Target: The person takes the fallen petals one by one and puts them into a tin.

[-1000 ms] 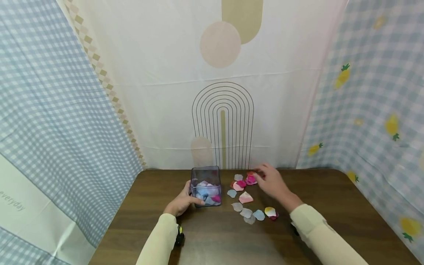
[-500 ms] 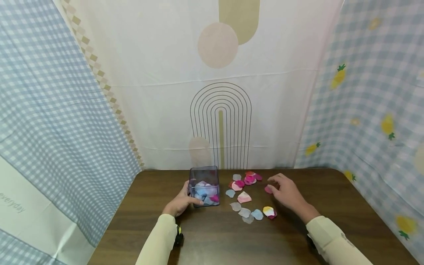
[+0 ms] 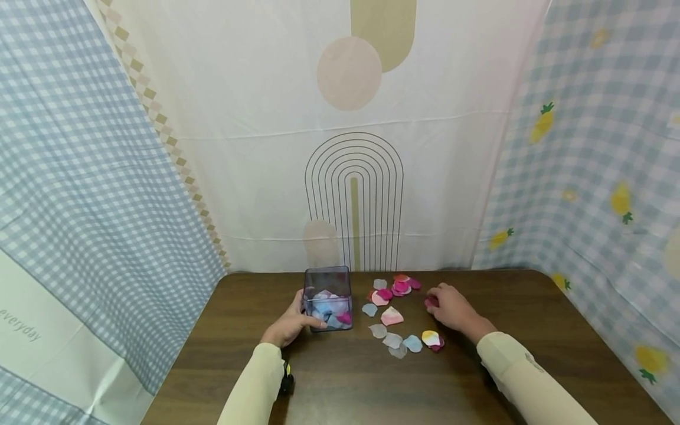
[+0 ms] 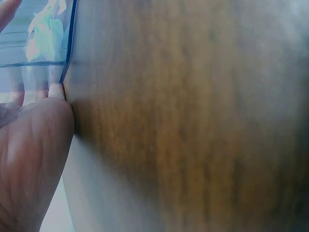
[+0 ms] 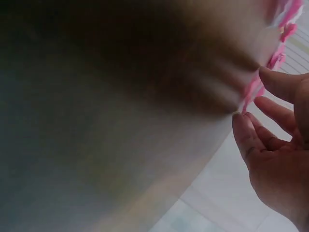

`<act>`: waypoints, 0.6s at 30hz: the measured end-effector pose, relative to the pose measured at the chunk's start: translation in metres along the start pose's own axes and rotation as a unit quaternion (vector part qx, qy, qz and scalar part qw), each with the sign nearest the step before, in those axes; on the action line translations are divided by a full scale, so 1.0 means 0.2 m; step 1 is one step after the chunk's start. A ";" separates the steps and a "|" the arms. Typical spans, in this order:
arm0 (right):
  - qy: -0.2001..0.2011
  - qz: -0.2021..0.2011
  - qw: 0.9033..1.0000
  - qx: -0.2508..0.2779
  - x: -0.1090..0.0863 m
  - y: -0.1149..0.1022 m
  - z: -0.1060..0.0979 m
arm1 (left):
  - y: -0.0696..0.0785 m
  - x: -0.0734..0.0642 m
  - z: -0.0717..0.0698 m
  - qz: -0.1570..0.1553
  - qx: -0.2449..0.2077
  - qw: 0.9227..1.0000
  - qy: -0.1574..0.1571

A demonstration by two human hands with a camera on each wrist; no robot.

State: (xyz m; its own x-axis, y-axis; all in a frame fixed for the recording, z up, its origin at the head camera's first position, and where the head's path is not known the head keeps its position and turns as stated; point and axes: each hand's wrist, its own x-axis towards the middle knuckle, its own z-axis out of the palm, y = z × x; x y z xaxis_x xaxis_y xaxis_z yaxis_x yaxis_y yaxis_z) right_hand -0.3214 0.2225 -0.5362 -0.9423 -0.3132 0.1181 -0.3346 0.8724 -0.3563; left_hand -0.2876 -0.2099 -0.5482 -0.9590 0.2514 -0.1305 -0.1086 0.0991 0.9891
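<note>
Notably, scattered petals [image 3: 392, 316] separate the box [image 3: 327, 282] gripped by left fingers [image 3: 299, 299] from right fingers [image 3: 443, 293] at a magenta petal [image 3: 431, 301], pinch unclear.

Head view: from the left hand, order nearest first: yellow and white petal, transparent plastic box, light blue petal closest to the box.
1. Transparent plastic box: gripped by the left hand.
2. Light blue petal: right of the box.
3. Yellow and white petal: farther right.

The left wrist view crops the box [image 4: 17, 54]
</note>
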 end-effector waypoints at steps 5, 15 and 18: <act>-0.013 -0.012 1.000 -0.021 0.05 0.02 0.01 | 0.00 0.00 0.00 -0.001 -0.002 1.000 0.002; -0.023 -0.001 1.000 -0.016 0.08 0.04 0.03 | 0.01 0.00 0.01 -0.002 -0.004 1.000 -0.010; -0.024 0.003 1.000 -0.012 0.08 0.04 0.03 | 0.01 -0.01 0.01 -0.004 -0.004 1.000 -0.010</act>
State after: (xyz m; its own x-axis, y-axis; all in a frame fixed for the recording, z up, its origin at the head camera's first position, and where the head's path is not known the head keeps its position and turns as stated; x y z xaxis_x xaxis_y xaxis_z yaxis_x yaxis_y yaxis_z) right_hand -0.3397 0.2220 -0.5417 -0.9429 -0.3254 0.0706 -0.3297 0.8829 -0.3344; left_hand -0.2864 -0.2089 -0.5453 -0.9529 0.2697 -0.1388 -0.1179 0.0923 0.9887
